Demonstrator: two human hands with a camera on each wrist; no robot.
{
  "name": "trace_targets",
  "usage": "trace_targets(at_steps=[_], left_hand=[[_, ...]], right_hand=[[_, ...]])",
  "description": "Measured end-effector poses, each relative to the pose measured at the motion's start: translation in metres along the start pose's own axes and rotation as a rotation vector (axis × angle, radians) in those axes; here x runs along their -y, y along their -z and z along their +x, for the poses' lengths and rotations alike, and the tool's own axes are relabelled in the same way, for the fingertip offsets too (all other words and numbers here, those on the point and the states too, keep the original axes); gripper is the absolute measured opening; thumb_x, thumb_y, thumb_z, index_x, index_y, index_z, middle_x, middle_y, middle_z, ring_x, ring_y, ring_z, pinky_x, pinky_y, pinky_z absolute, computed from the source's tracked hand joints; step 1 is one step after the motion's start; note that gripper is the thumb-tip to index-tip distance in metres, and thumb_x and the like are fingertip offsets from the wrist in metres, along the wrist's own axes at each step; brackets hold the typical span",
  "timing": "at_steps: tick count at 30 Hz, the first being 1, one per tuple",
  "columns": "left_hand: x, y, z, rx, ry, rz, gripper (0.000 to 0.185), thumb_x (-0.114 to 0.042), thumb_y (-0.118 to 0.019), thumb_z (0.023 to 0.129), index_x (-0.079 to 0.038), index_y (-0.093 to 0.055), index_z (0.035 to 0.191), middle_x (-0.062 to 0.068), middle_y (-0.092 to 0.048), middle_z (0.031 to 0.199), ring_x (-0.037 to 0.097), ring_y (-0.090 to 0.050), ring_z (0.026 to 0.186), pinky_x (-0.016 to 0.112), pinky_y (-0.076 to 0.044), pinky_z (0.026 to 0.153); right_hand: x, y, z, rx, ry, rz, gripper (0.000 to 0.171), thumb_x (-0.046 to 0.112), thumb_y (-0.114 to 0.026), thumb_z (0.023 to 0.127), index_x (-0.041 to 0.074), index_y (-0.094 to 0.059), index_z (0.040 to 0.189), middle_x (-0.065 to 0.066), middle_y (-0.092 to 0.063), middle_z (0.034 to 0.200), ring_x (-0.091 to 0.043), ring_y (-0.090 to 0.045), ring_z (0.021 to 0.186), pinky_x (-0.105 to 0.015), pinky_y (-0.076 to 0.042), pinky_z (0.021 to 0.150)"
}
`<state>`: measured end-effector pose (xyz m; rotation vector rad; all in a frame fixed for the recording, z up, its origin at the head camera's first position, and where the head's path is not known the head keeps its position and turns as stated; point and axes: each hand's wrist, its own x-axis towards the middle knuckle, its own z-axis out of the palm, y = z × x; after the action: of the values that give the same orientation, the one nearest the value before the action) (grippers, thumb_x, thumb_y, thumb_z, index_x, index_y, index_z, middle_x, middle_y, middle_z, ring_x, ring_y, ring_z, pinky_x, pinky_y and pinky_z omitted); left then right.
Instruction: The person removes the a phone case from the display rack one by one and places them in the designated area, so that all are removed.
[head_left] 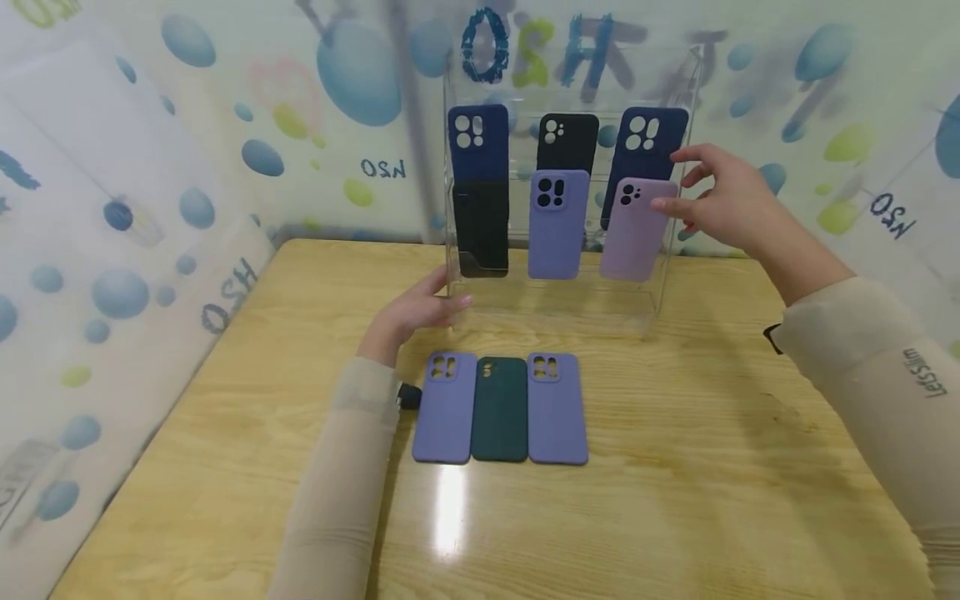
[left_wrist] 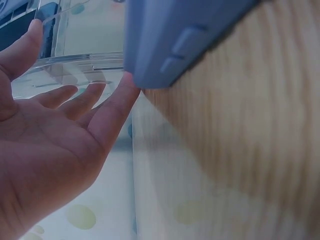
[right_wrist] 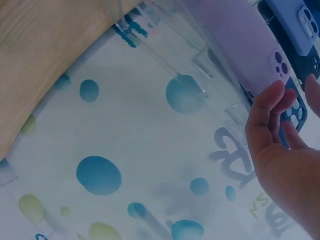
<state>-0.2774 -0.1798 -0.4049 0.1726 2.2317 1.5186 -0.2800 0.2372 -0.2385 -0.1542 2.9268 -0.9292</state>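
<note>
A clear acrylic display rack [head_left: 585,321] holds several phone cases in two rows. My left hand [head_left: 417,310] is at the rack's lower left corner, its fingers extended; in the left wrist view the left hand [left_wrist: 60,130] has the thumb apart from the fingers. On the right, my right hand [head_left: 723,196] is at a pink phone case [head_left: 637,242], with the thumb over the case's upper edge. The index finger reaches the edge of a dark blue phone case [head_left: 648,158] behind it. In the right wrist view, the right hand [right_wrist: 280,145] has loosely bent fingers beside the pink case.
Also in the rack are a dark blue case [head_left: 480,146], a black case [head_left: 483,229], another black case [head_left: 568,137] and a purple case [head_left: 557,237]. On the wooden table [head_left: 712,417] lie a purple case [head_left: 444,421], a dark green case [head_left: 500,417] and another purple case [head_left: 557,421].
</note>
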Motion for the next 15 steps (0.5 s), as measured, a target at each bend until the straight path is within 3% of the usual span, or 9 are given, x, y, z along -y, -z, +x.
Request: trace_targets(at_steps=[3,6,15], left_hand=[[0.0,0.0,0.0,0.005,0.0,-0.011,0.086,-0.031,-0.065,0.107,-0.023,-0.01,0.173,0.005,-0.011,0.181,0.034,-0.045,0.153,0.054,-0.046,0.123],[0.001,0.001,0.0,0.007,0.002,-0.019,0.085,-0.03,-0.064,0.108,-0.023,-0.01,0.173,0.005,-0.01,0.182,0.035,-0.043,0.155,0.054,-0.046,0.122],[0.001,0.001,0.0,0.002,0.0,-0.018,0.086,-0.03,-0.064,0.108,-0.025,-0.01,0.173,0.004,-0.009,0.182,0.036,-0.043,0.155,0.054,-0.047,0.122]], right_hand=[[-0.006,-0.002,0.001,-0.002,-0.025,0.001,0.085,0.046,-0.067,0.103,0.021,-0.022,0.171,-0.024,-0.043,0.158,-0.026,-0.074,0.087,-0.053,-0.059,0.09],[-0.01,-0.005,0.003,-0.003,-0.039,-0.001,0.083,0.047,-0.066,0.104,0.022,-0.024,0.171,-0.023,-0.043,0.158,-0.031,-0.073,0.094,-0.049,-0.058,0.086],[-0.021,-0.023,0.003,-0.086,0.073,0.034,0.061,0.034,-0.062,0.107,0.014,-0.044,0.162,-0.021,-0.047,0.145,-0.01,-0.068,0.077,-0.025,-0.054,0.062]])
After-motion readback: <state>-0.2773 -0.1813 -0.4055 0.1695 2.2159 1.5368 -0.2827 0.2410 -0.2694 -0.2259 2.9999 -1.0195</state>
